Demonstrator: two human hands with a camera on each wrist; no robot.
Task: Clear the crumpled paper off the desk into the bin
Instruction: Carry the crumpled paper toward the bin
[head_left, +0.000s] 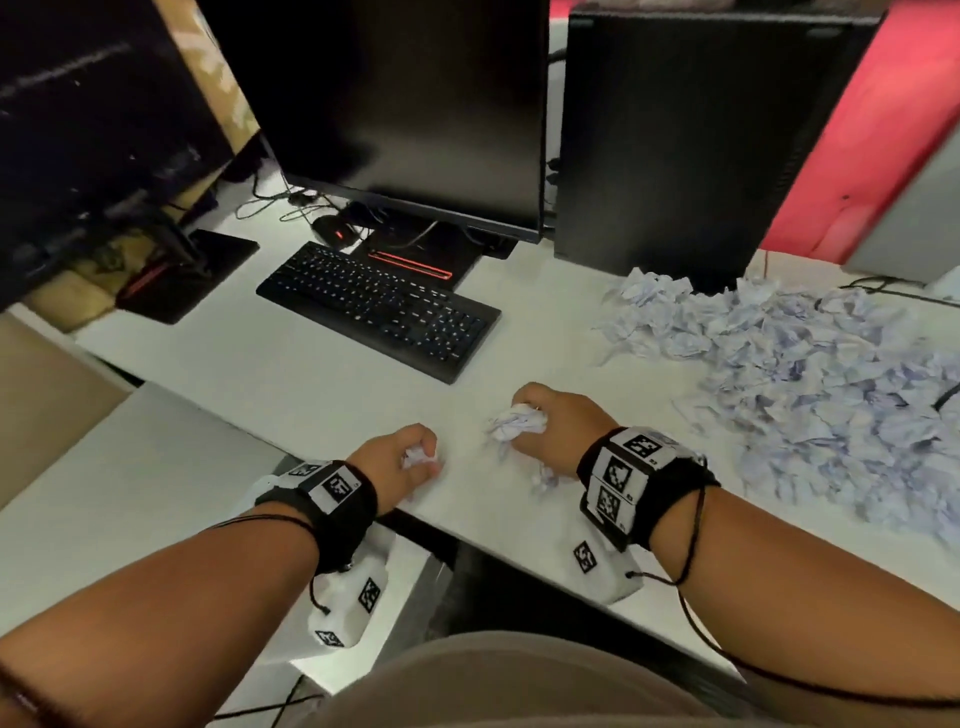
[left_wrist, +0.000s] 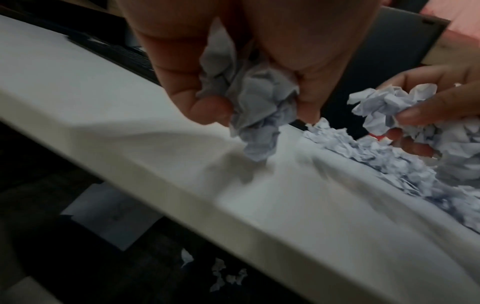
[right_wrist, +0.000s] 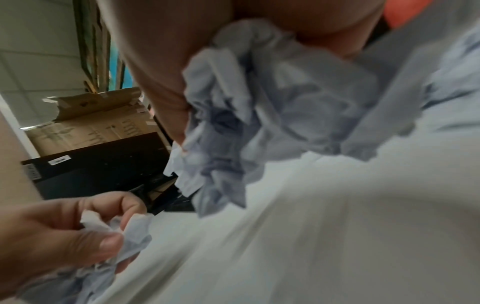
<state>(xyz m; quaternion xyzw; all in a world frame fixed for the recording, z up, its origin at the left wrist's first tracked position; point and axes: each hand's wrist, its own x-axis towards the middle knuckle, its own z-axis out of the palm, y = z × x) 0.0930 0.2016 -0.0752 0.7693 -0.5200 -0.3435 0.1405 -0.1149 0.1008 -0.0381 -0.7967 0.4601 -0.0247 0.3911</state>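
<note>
Near the desk's (head_left: 311, 384) near edge, the left hand (head_left: 397, 460) curls round a small paper wad (left_wrist: 255, 107). The right hand (head_left: 558, 426) grips a larger wad (head_left: 517, 422). The paper heap (head_left: 810, 374) lies at right.

crumpled paper (head_left: 810, 374), smooth matt desk (head_left: 332, 384), glossy monitor (head_left: 415, 104)
</note>
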